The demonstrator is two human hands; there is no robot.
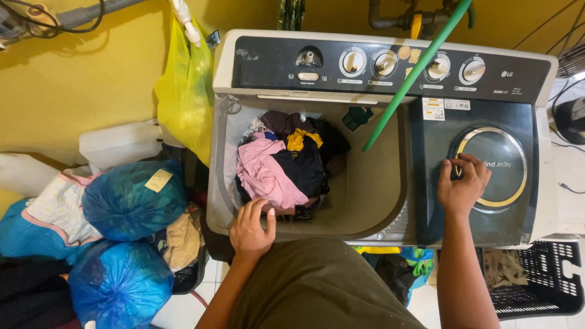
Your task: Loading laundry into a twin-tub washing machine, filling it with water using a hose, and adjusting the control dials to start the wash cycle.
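Note:
A twin-tub washing machine (pixel 390 231) stands in front of me, its left tub open. Inside lies a heap of clothes (pixel 286 167): pink, black, yellow and dark maroon pieces. My left hand (pixel 251 228) rests on the tub's near rim, fingers spread, holding nothing, just below the pink garment (pixel 265 173). My right hand (pixel 462 186) presses flat on the dark lid of the right-hand spinner tub (pixel 496 167), fingertips at the lid's round metal ring. A green hose (pixel 414 73) slants down from the upper right into the open tub.
Several dials (pixel 385 63) line the control panel at the back. Two blue plastic bags (pixel 131 198) and bundled laundry pile up on the floor at left, with a yellow bag (pixel 183 91) hanging by the wall. A black laundry basket (pixel 536 280) sits at lower right.

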